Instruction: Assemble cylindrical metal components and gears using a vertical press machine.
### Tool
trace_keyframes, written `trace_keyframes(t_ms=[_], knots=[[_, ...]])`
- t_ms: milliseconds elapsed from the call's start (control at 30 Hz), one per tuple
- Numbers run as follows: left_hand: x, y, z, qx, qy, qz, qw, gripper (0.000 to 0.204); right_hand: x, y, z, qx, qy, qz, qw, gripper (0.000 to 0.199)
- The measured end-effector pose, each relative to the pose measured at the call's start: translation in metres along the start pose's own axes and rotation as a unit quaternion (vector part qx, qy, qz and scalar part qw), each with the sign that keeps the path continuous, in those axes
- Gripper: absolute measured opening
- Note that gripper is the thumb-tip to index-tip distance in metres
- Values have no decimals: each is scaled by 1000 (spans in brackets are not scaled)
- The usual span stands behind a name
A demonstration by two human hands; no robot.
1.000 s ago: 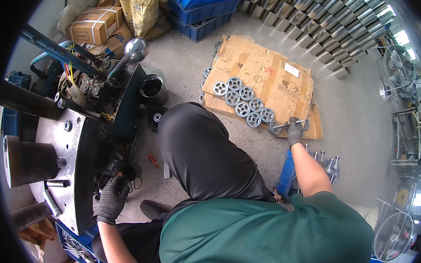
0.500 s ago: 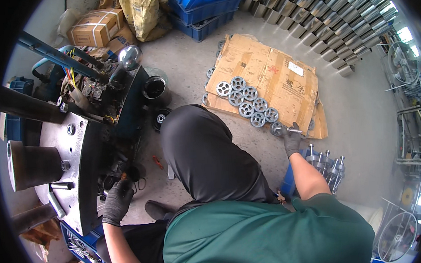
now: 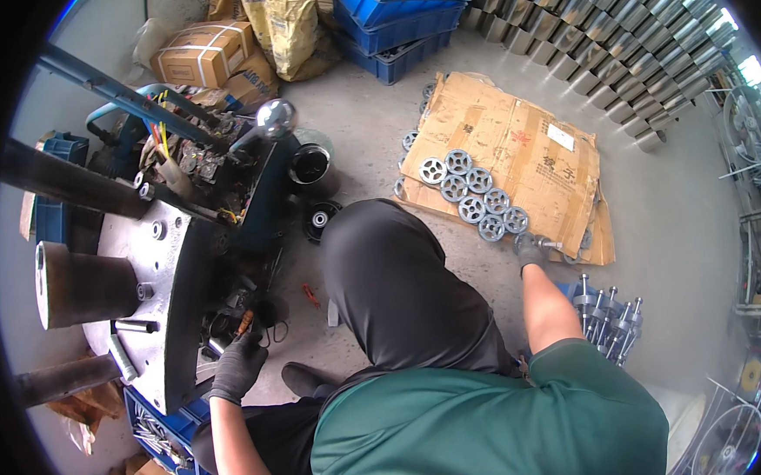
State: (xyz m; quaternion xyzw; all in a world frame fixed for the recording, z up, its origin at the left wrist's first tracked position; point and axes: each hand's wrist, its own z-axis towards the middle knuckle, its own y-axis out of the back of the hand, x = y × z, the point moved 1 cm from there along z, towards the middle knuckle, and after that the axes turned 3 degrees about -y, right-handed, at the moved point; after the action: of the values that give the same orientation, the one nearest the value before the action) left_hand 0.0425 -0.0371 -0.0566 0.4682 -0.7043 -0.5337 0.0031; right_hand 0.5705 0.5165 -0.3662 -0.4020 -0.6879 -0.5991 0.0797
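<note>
My left hand (image 3: pixel 236 368), in a dark glove, rests with curled fingers against the lower front of a grey steel machine (image 3: pixel 161 277). It sits just below an orange-handled item (image 3: pixel 245 322); whether it grips anything I cannot tell. My right hand (image 3: pixel 529 250), in a grey glove, is at the near edge of a flattened cardboard sheet (image 3: pixel 523 142). It is closed on a small metal part (image 3: pixel 555 244) that sticks out to its right. A row of several grey spoked wheels (image 3: pixel 474 193) lies on the cardboard just beyond this hand. My knee in dark trousers (image 3: pixel 392 280) is between the two hands.
A blue crate of shafted metal parts (image 3: pixel 607 315) stands by my right forearm. The machine carries a ball-topped lever (image 3: pixel 276 118) and a thick steel cylinder (image 3: pixel 78 282). Blue bins (image 3: pixel 393 19), boxes (image 3: pixel 204 52), a sack and rows of metal cans (image 3: pixel 612 40) line the back.
My right hand has drawn back from the end of the wheel row to the cardboard's near edge. My left hand has shifted slightly right along the machine front.
</note>
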Motion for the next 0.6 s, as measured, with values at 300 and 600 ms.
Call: trace_keyframes(t_ms=[300,600], knots=[[0,5,-19,24,31,45,998,41,138,32,-56,147,123,-411,891,64],[-19,11,-12,16,-10,40,999,40,34,34,-102,199,256,-89,942,64]])
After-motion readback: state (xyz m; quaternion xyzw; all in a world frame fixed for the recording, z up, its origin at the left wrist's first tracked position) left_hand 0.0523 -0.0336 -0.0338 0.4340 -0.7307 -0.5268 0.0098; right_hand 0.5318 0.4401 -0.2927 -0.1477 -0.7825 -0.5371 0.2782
